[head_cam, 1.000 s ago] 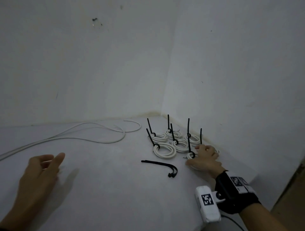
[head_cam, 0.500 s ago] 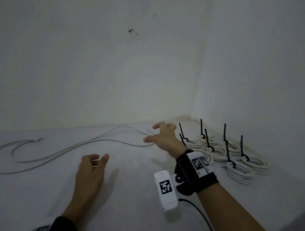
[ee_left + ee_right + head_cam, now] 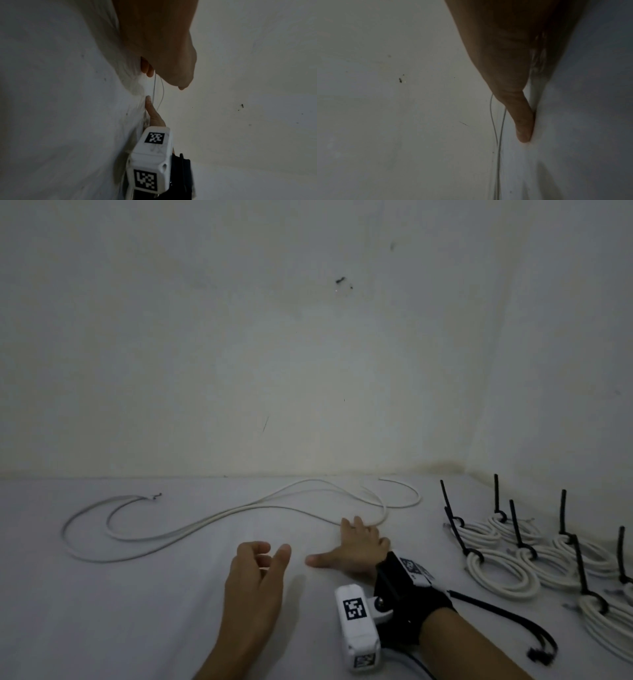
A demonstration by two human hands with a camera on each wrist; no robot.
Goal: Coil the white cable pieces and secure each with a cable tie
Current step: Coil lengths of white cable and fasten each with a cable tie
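Several loose white cables (image 3: 219, 517) lie in long curves across the white surface. My right hand (image 3: 347, 542) rests flat on the surface, thumb spread left, fingertips (image 3: 356, 523) touching the cables' right bend. In the right wrist view the thumb (image 3: 523, 128) lies on the surface beside the cable (image 3: 496, 135). My left hand (image 3: 270, 556) hovers just left of it, fingers loosely curled, holding nothing. Several tied white coils (image 3: 500, 577) with upright black ties stand at the right. Loose black cable ties (image 3: 513, 621) lie by my right forearm.
White walls meet in a corner (image 3: 466, 467) behind the coils. The surface (image 3: 120, 611) runs to the back wall. In the left wrist view the right wrist camera (image 3: 150, 155) sits close below my left hand (image 3: 163, 54).
My right hand left the coils, swung left and came down on the loose cables. The left hand moved closer to it. The head view turned left.
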